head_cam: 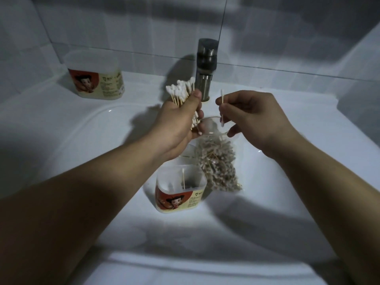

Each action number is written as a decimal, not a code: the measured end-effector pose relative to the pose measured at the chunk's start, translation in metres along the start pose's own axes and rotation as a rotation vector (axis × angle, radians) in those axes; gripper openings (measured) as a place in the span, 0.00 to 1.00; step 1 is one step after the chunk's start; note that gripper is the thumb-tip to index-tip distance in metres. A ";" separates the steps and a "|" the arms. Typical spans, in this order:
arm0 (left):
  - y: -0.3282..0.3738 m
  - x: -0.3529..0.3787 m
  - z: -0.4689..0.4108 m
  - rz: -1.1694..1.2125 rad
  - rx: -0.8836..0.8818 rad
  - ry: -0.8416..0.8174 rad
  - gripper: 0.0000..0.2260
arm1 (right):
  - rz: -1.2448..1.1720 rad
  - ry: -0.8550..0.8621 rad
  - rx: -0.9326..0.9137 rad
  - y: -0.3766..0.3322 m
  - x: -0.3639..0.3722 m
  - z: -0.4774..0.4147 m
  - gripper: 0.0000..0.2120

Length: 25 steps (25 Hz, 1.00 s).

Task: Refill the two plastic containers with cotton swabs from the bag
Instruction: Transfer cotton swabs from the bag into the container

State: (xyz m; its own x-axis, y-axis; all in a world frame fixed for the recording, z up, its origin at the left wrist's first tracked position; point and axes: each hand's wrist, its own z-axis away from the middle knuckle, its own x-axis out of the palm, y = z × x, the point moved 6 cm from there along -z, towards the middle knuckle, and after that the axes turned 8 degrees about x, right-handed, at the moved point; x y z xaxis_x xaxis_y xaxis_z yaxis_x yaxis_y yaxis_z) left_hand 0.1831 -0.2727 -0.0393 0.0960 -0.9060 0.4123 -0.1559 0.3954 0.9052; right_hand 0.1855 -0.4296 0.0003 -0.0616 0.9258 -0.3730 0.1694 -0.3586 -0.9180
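Observation:
My left hand is closed around a bundle of cotton swabs, white tips fanning upward. My right hand pinches a single cotton swab upright between thumb and forefinger, and its lower fingers touch the mouth of the clear plastic bag. The bag hangs in the sink, full of swabs. A translucent plastic container with a red and cream label stands in the basin below my hands, holding one or two swabs. A second, similar container stands on the sink's back left ledge.
The white sink basin fills the middle of the view. A metal faucet rises at the back centre, just behind my left hand. Tiled walls and a mirror edge close off the back.

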 end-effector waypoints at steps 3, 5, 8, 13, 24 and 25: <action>0.000 0.007 0.006 -0.101 0.002 -0.100 0.05 | 0.051 -0.008 -0.043 -0.004 0.004 0.004 0.11; 0.000 0.012 0.011 -0.150 -0.004 -0.171 0.02 | 0.094 -0.021 -0.074 -0.004 0.007 0.006 0.17; 0.001 0.011 0.013 -0.198 -0.023 -0.182 0.02 | 0.183 -0.031 -0.106 -0.003 0.009 0.007 0.22; 0.001 0.011 0.016 -0.229 -0.110 -0.201 0.10 | 0.499 -0.015 -0.283 -0.010 0.009 0.009 0.39; -0.003 0.017 0.024 -0.164 -0.208 -0.274 0.08 | 0.777 -0.157 -0.460 -0.010 0.022 0.012 0.45; -0.002 0.017 0.024 -0.160 -0.207 -0.279 0.08 | 0.764 -0.153 -0.458 -0.010 0.021 0.012 0.45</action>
State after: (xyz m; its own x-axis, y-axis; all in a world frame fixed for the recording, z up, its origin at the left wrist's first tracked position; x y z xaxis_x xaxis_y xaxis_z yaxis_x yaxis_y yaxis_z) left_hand 0.1611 -0.2928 -0.0368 -0.1731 -0.9537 0.2461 0.0437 0.2422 0.9692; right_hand 0.1707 -0.4077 0.0000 0.1039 0.4172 -0.9029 0.5904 -0.7564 -0.2816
